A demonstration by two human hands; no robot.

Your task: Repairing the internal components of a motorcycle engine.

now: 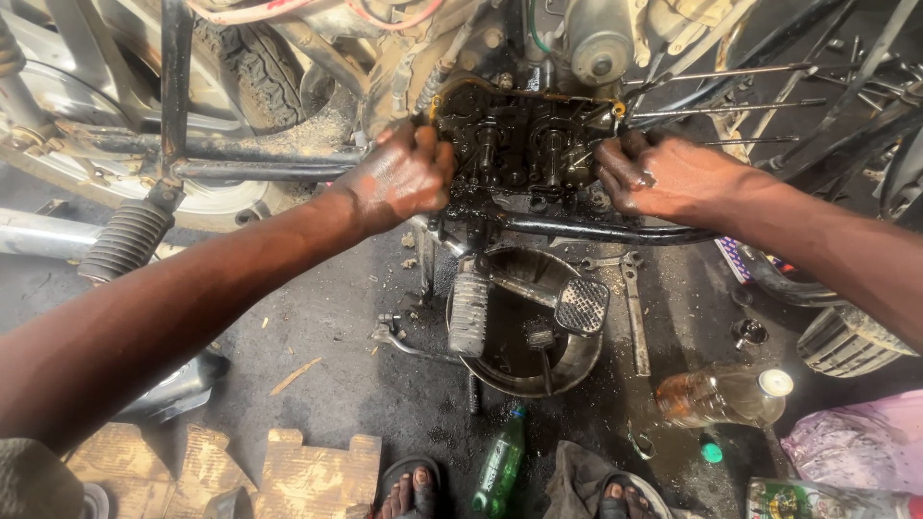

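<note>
While both arms reach forward, I see my left hand (404, 178) closed in a fist against the left edge of the oily open engine (519, 144), and my right hand (654, 175) curled on its right edge, fingers gripping the casing. The engine sits on the frame, above a metal pan (577, 370). A wrench (635, 312) lies just beside the pan, a bottle (721, 396) near it.

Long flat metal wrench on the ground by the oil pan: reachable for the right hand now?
Probably yes. The right hand is on the open engine; the wrench lies uncovered below it, nothing between.
</note>
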